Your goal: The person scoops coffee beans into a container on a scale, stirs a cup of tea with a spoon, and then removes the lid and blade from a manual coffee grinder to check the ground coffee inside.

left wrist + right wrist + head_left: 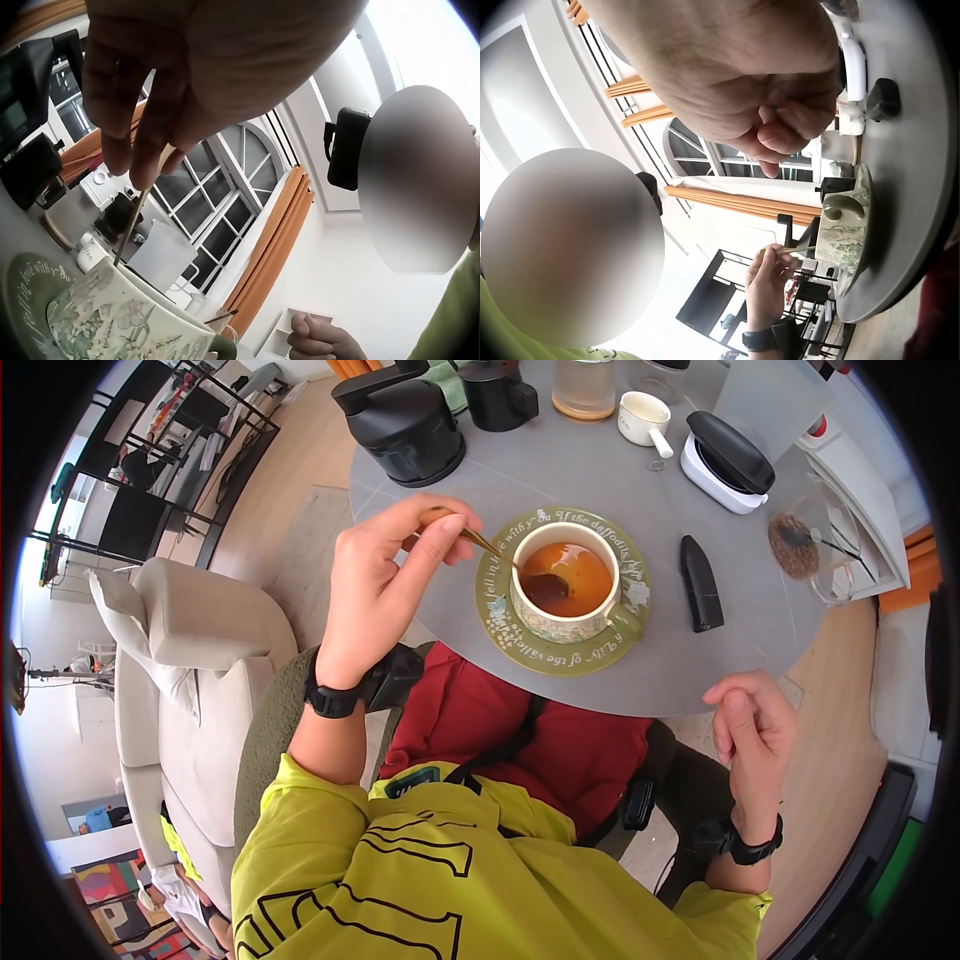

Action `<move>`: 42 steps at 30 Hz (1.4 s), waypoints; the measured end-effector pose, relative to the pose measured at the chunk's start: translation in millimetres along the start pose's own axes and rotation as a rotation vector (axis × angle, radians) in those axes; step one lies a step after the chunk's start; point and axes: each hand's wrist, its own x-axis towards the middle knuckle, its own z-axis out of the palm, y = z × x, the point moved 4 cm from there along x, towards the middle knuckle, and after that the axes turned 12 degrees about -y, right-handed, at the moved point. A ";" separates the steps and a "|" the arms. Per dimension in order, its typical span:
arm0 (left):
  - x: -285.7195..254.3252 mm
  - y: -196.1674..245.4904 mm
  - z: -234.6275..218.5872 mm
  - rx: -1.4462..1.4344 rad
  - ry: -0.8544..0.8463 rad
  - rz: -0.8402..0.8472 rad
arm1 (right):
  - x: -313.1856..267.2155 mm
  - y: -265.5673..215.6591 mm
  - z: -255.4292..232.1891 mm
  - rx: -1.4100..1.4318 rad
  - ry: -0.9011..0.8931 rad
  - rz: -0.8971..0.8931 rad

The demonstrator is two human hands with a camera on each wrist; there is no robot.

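Note:
My left hand point(385, 575) pinches the handle of a gold spoon point(470, 537) between thumb and fingertips. The spoon's bowl dips into amber tea in a floral cup point(560, 626) with a green handle at its right. Under the cup lies a green saucer point(500, 630) with white lettering round its rim. From the left wrist view, the spoon slants down over the cup's rim point(127, 307). My right hand point(757, 725) hovers by the table's front right edge, its fingers loosely curled and holding nothing; the right wrist view shows its curled fingers point(787, 131) too.
On the grey round table point(620, 490), a black kettle point(405, 425) and a black pot point(495, 395) stand at the back left. A black oblong object point(701, 585) lies right of the saucer. Further back are a small white handled cup point(643, 420) and a white case point(725, 470) with a black lid.

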 end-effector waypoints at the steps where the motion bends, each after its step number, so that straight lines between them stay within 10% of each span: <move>1: -0.6 -3.4 1.2 -0.055 -0.038 -0.022 | 0.3 0.2 0.4 0.001 0.001 0.004; 8: 5.1 -13.6 24.2 -0.393 -0.105 -0.066 | -0.3 1.8 0.4 0.009 -0.002 0.012; 21: 0.2 6.0 1.4 0.100 0.002 0.024 | 0.5 1.2 0.2 0.002 -0.005 -0.002; 42: 2.6 0.8 3.5 0.083 0.020 0.053 | -0.5 -0.1 0.9 0.011 -0.002 0.015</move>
